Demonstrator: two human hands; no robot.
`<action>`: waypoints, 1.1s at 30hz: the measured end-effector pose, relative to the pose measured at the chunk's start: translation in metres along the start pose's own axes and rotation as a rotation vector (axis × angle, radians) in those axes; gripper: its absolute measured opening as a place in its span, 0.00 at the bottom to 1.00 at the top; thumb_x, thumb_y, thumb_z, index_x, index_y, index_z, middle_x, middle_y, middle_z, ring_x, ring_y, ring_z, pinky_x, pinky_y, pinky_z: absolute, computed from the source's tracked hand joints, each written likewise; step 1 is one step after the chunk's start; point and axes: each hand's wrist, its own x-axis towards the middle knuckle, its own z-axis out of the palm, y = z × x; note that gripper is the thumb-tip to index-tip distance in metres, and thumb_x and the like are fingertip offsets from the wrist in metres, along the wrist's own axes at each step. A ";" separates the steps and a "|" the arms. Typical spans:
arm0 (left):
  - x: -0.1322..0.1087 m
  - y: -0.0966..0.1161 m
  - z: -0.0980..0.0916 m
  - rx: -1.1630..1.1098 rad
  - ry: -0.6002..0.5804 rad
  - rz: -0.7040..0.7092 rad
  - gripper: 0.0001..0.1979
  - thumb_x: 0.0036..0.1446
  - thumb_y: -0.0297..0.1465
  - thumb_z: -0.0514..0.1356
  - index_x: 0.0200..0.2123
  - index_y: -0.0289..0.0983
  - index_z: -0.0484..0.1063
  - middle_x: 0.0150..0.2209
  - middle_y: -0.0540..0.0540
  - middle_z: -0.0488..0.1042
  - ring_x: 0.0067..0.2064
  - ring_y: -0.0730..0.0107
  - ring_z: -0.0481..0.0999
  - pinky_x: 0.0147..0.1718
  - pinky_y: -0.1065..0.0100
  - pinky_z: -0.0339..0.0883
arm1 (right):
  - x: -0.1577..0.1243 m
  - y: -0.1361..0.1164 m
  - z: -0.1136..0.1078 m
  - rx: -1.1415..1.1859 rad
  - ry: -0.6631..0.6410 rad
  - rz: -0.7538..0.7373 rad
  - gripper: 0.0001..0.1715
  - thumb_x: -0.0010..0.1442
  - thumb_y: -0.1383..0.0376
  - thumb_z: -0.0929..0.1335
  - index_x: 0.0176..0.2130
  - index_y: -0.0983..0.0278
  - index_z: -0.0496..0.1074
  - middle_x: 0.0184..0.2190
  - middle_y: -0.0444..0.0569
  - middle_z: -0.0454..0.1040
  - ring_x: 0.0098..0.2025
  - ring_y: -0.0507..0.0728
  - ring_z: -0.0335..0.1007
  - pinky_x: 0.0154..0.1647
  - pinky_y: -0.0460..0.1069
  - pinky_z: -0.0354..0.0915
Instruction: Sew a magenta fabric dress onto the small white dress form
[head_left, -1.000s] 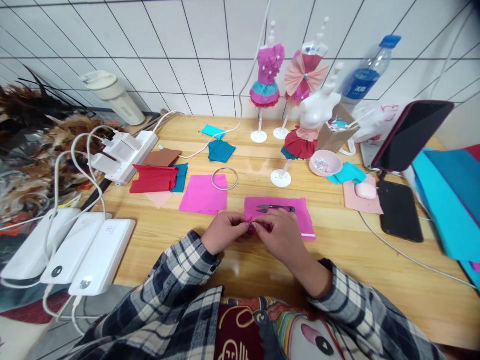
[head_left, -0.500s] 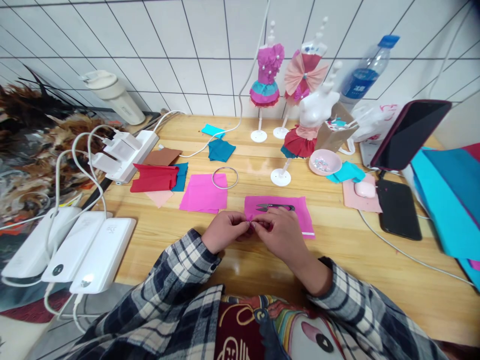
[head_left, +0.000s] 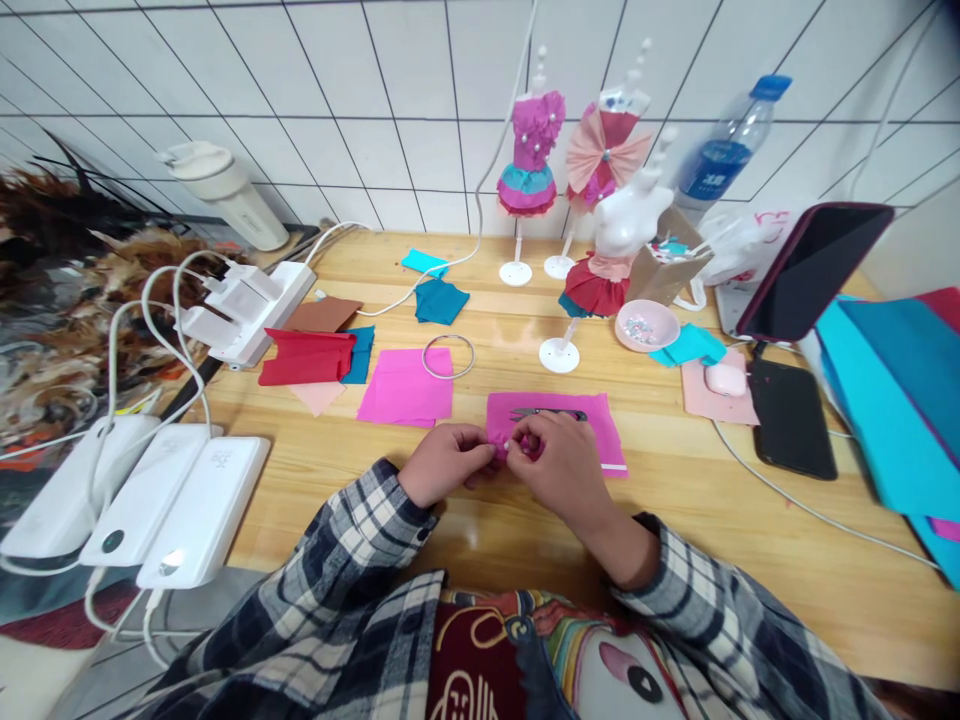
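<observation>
My left hand (head_left: 448, 462) pinches a small gathered piece of magenta fabric (head_left: 498, 452) between thumb and forefinger. A tiny white bead (head_left: 508, 445) shows at the edge of that fabric. Just right of it, my right hand (head_left: 562, 465) is closed with thumb and forefinger together; what they grip is too small to make out. Under the right hand lies a magenta cloth rectangle (head_left: 606, 430) with a white strip on its lower right edge. Dark thread snips (head_left: 529, 412) rest on the cloth, their handle partly hidden behind the right hand.
A metal ring (head_left: 448, 376) overlaps magenta squares (head_left: 401, 390) to the left. Small dressed mannequins (head_left: 559, 355) stand behind, beside a pink bowl of beads (head_left: 646, 328). A phone (head_left: 793, 420) lies at right; power banks (head_left: 202, 510) and a power strip (head_left: 259, 320) sit at left.
My right hand's fingertips have drawn slightly right and up from the left hand's, and the white bead now shows between them. My left hand stays on the fabric.
</observation>
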 end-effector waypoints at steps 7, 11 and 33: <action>-0.004 -0.003 -0.010 0.089 -0.070 -0.049 0.13 0.49 0.40 0.62 0.27 0.34 0.72 0.25 0.47 0.77 0.26 0.69 0.77 0.11 0.79 0.54 | -0.008 0.023 -0.012 -0.120 -0.015 0.083 0.04 0.52 0.64 0.67 0.27 0.60 0.71 0.26 0.43 0.73 0.34 0.57 0.65 0.37 0.51 0.49; -0.005 -0.002 -0.011 0.124 -0.077 -0.050 0.14 0.50 0.40 0.62 0.25 0.35 0.70 0.23 0.48 0.76 0.24 0.72 0.76 0.16 0.78 0.59 | -0.018 0.042 -0.023 -0.190 0.000 0.150 0.05 0.52 0.64 0.66 0.26 0.60 0.71 0.25 0.44 0.73 0.33 0.57 0.66 0.35 0.51 0.48; -0.008 -0.007 -0.015 0.316 -0.037 0.007 0.17 0.51 0.45 0.61 0.25 0.37 0.65 0.21 0.53 0.69 0.22 0.74 0.71 0.23 0.73 0.67 | -0.067 0.157 -0.106 -0.400 0.233 0.465 0.06 0.51 0.60 0.66 0.26 0.59 0.71 0.25 0.45 0.73 0.31 0.58 0.66 0.33 0.52 0.53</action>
